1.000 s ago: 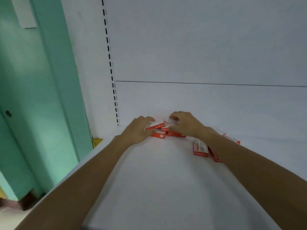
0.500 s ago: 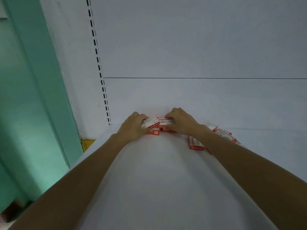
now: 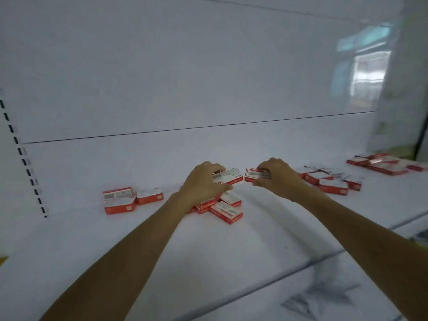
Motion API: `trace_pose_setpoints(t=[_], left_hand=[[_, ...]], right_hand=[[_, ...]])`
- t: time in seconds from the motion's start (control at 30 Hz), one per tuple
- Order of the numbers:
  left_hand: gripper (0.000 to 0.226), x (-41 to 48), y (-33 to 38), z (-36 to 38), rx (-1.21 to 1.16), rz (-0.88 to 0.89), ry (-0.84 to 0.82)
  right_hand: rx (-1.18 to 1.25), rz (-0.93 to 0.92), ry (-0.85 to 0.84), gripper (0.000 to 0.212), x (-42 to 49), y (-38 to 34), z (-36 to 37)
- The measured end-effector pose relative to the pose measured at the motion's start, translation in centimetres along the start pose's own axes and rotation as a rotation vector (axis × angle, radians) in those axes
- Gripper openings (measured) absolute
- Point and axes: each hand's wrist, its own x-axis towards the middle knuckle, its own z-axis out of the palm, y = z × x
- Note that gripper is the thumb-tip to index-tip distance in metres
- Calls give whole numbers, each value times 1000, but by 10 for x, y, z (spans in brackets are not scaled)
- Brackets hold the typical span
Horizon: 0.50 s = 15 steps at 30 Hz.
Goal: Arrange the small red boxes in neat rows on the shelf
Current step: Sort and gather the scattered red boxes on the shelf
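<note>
A shop's display unit: a white metal shelf at 6 o'clock, a white back panel at 12 o'clock, a slotted upright strip at 9 o'clock. Many identical small red boxes with barcode labels lie from 9 to 3 o'clock.

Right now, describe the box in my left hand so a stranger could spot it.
On the white shelf, find the pile of red boxes near the middle. Above it, the left hand grips one box. Unlike its neighbours lying flat, it is raised and tilted, white barcode label facing up.
</note>
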Motion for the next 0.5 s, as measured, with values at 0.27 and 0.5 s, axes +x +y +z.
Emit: trace_pose_setpoints(t=[0.27, 0.5], left_hand=[[41, 22, 127, 79, -86, 217, -103], [44, 28, 257, 164, -159, 295, -170]], right_hand=[[-138, 242, 71, 48, -80, 111, -89], [-200, 382, 90, 46, -163, 219, -165]])
